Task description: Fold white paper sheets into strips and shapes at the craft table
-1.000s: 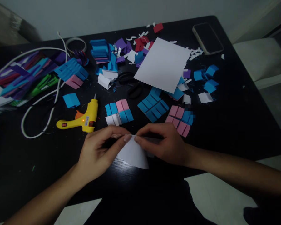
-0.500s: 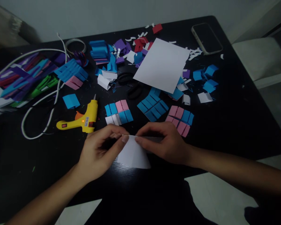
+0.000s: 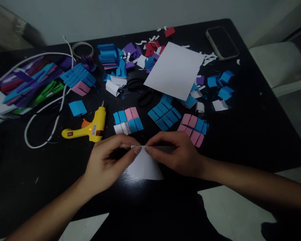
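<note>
A: Head view first. What do the hands have?

B: A small white paper piece (image 3: 145,167), near the table's (image 3: 253,134) front edge, at 6 o'clock from the blue-and-pink folded squares (image 3: 127,120). The left hand (image 3: 107,164) and the right hand (image 3: 178,154) meet at its top fold; each grip is narrow, fingertips pinched on that edge.

A: How would it handle?

B: I'd judge it very light, thin, floppy and easily creased. Best held at the folded edge, where it is stiffest.

A: What's around?

B: A yellow glue gun (image 3: 87,129) at 10 o'clock of the left hand, a white sheet (image 3: 174,70) at 12 o'clock, a phone (image 3: 222,42) at 1 o'clock, and black scissors (image 3: 140,90) beside the sheet.

A: Any containers?

B: None that I can see; the coloured scraps lie loose on the table.
</note>
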{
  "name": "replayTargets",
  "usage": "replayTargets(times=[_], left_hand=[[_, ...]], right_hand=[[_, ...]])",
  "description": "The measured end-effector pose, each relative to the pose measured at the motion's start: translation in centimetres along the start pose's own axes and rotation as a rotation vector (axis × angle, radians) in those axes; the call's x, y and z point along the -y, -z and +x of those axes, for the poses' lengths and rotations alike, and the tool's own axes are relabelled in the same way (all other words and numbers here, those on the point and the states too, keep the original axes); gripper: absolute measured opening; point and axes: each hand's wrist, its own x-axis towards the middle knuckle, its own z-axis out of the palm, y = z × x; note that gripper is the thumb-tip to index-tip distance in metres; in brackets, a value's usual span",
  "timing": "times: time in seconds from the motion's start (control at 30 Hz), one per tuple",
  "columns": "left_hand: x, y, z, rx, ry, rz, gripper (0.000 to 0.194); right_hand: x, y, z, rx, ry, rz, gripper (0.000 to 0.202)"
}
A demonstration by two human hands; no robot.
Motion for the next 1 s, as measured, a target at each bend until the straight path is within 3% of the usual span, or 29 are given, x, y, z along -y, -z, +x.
replayTargets(times=[0.5,1.0], left_hand=[[-0.06,-0.22,-0.13,0.006,0.005,-0.024,0.007],[0.30,0.70,0.05,-0.043,0.068,-0.040,0.008]], right_hand=[[-0.08,-0.14,0.08,-0.002,0.004,0.011,0.005],[-0.11,0.21,0.11,-0.042,0.017,-0.019,0.005]])
